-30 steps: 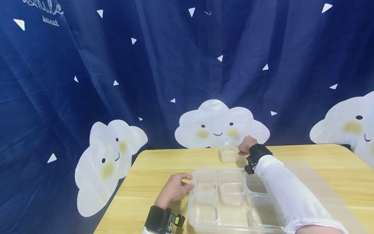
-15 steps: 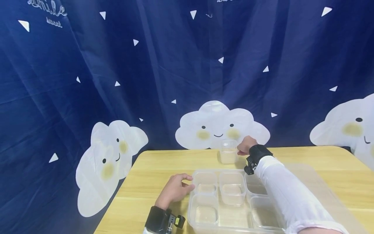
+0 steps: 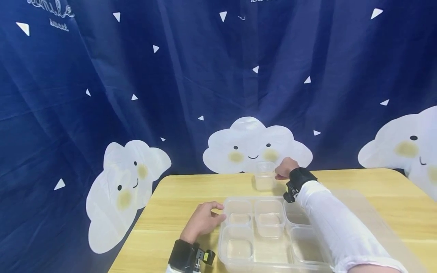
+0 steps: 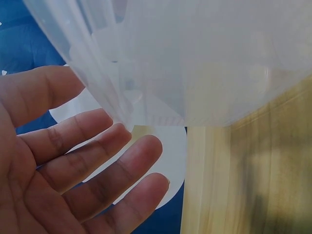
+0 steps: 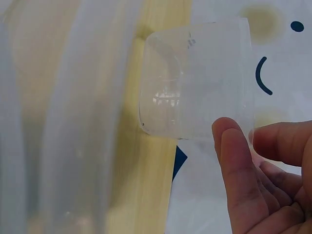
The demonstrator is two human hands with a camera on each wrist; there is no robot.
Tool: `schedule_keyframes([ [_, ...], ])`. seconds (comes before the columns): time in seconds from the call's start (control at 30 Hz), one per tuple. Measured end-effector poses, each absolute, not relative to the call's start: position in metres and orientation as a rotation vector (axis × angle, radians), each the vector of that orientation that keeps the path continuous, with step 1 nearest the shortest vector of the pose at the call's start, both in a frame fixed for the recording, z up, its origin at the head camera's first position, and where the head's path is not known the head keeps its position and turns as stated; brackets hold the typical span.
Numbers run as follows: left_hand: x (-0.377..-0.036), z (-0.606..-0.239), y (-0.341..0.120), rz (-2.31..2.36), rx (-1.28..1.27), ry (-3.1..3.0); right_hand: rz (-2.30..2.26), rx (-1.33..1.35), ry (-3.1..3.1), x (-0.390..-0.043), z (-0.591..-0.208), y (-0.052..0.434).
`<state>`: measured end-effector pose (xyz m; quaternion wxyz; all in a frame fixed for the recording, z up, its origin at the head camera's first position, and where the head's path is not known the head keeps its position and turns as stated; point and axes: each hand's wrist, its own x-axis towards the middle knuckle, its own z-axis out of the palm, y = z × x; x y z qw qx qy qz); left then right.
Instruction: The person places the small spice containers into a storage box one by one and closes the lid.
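Note:
At the back of the table my right hand (image 3: pixel 286 168) pinches the right side of a small clear plastic container (image 3: pixel 264 182). In the right wrist view the thumb and fingers (image 5: pixel 239 156) meet at that container's rim, and its inside looks empty. My left hand (image 3: pixel 203 220), fingers extended and spread, lies at the left side of a large clear plastic tray (image 3: pixel 274 252). The left wrist view puts its fingertips (image 4: pixel 146 151) right by the tray's wall. Several similar containers sit in the tray, among them the front left container (image 3: pixel 239 244) and the middle back container (image 3: pixel 269 220).
The wooden table (image 3: pixel 164 208) ends at a dark blue curtain (image 3: pixel 205 76) printed with white clouds. A flat translucent sheet (image 3: pixel 368 223) lies on the right, partly under the right sleeve (image 3: pixel 341 223). The right forearm covers part of the tray.
The view shifts slightly. Both hands, the pinched container and the tray keep nearly the same places.

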<state>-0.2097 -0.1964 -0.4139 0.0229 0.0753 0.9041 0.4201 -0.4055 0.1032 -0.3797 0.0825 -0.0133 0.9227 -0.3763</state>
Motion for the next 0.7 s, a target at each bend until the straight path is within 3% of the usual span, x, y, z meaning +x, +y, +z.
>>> schedule_keyframes([
  [0.7,-0.211,-0.412,-0.199,1.286,0.237,2.811,-1.117,-0.093,2.729,-0.397,-0.367,0.106],
])
